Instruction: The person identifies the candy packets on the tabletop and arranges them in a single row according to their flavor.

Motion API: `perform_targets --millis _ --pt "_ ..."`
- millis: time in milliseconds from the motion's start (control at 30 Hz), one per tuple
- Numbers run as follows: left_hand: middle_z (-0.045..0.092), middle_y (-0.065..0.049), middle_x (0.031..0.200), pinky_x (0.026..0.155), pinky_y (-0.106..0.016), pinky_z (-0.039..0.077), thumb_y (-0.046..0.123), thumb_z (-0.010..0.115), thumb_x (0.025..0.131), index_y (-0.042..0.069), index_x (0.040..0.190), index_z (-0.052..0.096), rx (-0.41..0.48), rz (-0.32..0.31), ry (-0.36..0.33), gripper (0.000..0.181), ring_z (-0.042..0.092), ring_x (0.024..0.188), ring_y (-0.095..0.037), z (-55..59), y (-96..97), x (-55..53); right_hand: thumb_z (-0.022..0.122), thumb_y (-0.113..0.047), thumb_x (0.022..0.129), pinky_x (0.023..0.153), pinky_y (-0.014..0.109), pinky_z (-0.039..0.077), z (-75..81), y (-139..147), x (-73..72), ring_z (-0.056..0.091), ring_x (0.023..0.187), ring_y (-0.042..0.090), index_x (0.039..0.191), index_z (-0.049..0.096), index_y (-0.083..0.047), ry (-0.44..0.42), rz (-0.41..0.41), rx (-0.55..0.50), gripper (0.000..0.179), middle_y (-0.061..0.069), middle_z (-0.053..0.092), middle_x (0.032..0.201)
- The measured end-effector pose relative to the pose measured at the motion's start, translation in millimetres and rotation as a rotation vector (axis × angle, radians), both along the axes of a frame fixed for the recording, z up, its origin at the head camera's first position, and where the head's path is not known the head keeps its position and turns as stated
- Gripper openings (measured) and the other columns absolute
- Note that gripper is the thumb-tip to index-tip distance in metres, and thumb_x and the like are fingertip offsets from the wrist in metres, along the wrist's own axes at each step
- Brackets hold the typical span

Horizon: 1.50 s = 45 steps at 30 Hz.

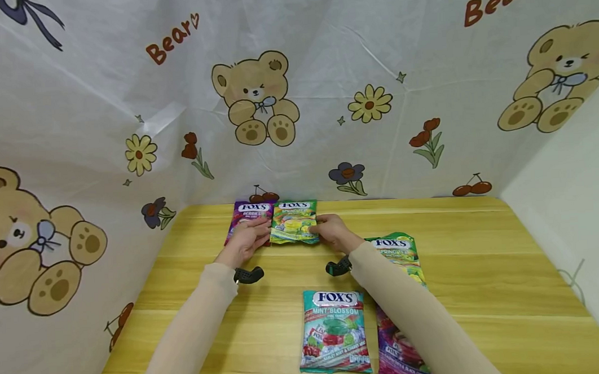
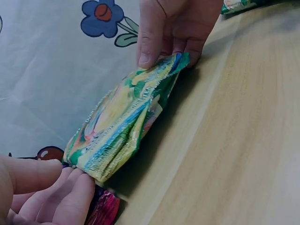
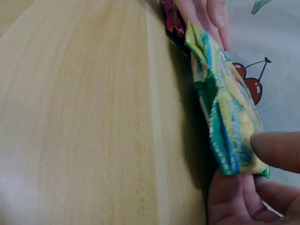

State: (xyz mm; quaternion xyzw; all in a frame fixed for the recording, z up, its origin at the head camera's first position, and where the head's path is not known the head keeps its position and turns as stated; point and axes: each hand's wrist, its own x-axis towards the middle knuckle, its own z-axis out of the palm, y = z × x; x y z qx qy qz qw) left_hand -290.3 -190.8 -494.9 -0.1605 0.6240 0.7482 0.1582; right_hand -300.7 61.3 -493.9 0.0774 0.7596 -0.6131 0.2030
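A green and yellow Fox's Spring Tea candy bag [image 1: 293, 222] is at the back of the table, tilted slightly off the surface in the wrist views. My right hand [image 1: 334, 230] pinches its right edge, thumb [image 3: 276, 149] on top and fingers beneath. My left hand [image 1: 246, 239] touches its left edge with nearly straight fingers [image 2: 75, 199]; the thumb [image 2: 35, 174] stands apart from them. Beside it on the left lies a purple Fox's Berries candy bag [image 1: 252, 210], partly hidden by my left hand.
Nearer me lie a teal Fox's Mint Blossom bag [image 1: 334, 332], a purple candy bag [image 1: 400, 354] and another Spring Tea bag [image 1: 396, 248]; my right forearm partly covers the last two. A white cloth printed with bears [image 1: 314, 73] hangs behind the wooden table [image 1: 488, 290].
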Motion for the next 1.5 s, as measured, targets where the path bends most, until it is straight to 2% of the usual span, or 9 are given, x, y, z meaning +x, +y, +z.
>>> perform_targets --millis 133,233,433,633,767,900,1067,1267,1500 --pt "0.054 -0.012 0.155 0.113 -0.037 0.049 -0.004 0.054 0.104 0.007 0.153 0.048 0.041 0.010 0.002 0.051 0.054 0.141 -0.026 2.9 -1.4 2.7 0.064 -0.010 0.100 0.081 0.029 0.055 1.9 4 4.0 0.060 0.091 0.018 0.152 0.047 0.000 0.017 -0.007 0.015 0.056 0.019 0.058 0.141" --pt "0.054 -0.013 0.154 0.112 -0.037 0.050 -0.001 0.054 0.105 0.007 0.154 0.048 0.046 -0.010 0.014 0.051 0.055 0.140 -0.027 4.1 -2.6 5.4 0.063 -0.009 0.102 0.082 0.029 0.052 -1.7 9 5.7 0.055 0.088 0.018 0.153 0.046 -0.001 0.016 -0.011 -0.021 0.055 0.019 0.055 0.143" --pt "0.055 -0.015 0.152 0.109 -0.036 0.053 0.005 0.053 0.107 0.005 0.152 0.050 0.058 -0.051 0.018 0.045 0.063 0.130 -0.025 2.8 -3.5 11.9 0.062 -0.015 0.103 0.079 0.028 0.054 1.5 18 15.8 0.057 0.091 0.020 0.150 0.050 -0.001 0.003 0.014 -0.017 0.050 0.017 0.059 0.131" --pt "0.056 -0.019 0.150 0.105 -0.037 0.055 0.005 0.055 0.106 0.003 0.149 0.052 0.083 -0.070 0.033 0.044 0.070 0.117 -0.021 1.8 1.0 18.9 0.060 -0.018 0.104 0.091 0.032 0.057 7.8 29 27.0 0.060 0.104 0.025 0.147 0.051 0.001 -0.016 0.079 -0.054 0.047 0.017 0.059 0.131" --pt "0.060 -0.018 0.147 0.103 -0.041 0.056 0.005 0.057 0.105 0.002 0.149 0.053 0.100 -0.093 0.027 0.044 0.071 0.117 -0.023 1.6 5.3 24.9 0.060 -0.019 0.105 0.102 0.038 0.057 10.4 37 34.2 0.063 0.113 0.027 0.148 0.051 0.001 -0.015 0.110 -0.080 0.048 0.019 0.060 0.136" --pt "0.062 -0.016 0.145 0.104 -0.043 0.056 0.006 0.058 0.105 0.002 0.148 0.053 0.111 -0.119 0.005 0.044 0.068 0.124 -0.030 1.8 9.8 33.4 0.060 -0.018 0.105 0.108 0.043 0.054 14.8 44 44.8 0.064 0.121 0.030 0.147 0.052 0.002 -0.014 0.130 -0.101 0.047 0.020 0.059 0.141" --pt "0.062 -0.019 0.144 0.105 -0.045 0.055 0.007 0.057 0.105 0.001 0.143 0.057 0.105 -0.161 0.019 0.039 0.066 0.126 -0.034 0.6 16.6 45.0 0.061 -0.017 0.104 0.110 0.046 0.053 24.9 52 64.3 0.065 0.122 0.034 0.144 0.054 0.002 0.004 0.147 -0.104 0.045 0.022 0.059 0.141" --pt "0.063 -0.020 0.141 0.105 -0.045 0.055 0.010 0.060 0.105 0.001 0.142 0.059 0.060 -0.219 -0.006 0.038 0.070 0.120 -0.031 -4.1 20.6 63.9 0.058 -0.018 0.106 0.112 0.048 0.051 36.0 62 87.1 0.064 0.122 0.033 0.148 0.050 0.004 0.031 0.188 -0.130 0.048 0.026 0.054 0.147" --pt "0.064 -0.019 0.141 0.102 -0.040 0.057 0.013 0.057 0.106 -0.001 0.145 0.055 0.090 -0.276 -0.028 0.041 0.071 0.118 -0.026 -7.9 23.2 83.0 0.056 -0.019 0.107 0.114 0.048 0.049 40.3 73 105.4 0.060 0.127 0.039 0.149 0.047 0.005 0.043 0.191 -0.147 0.049 0.027 0.051 0.150"
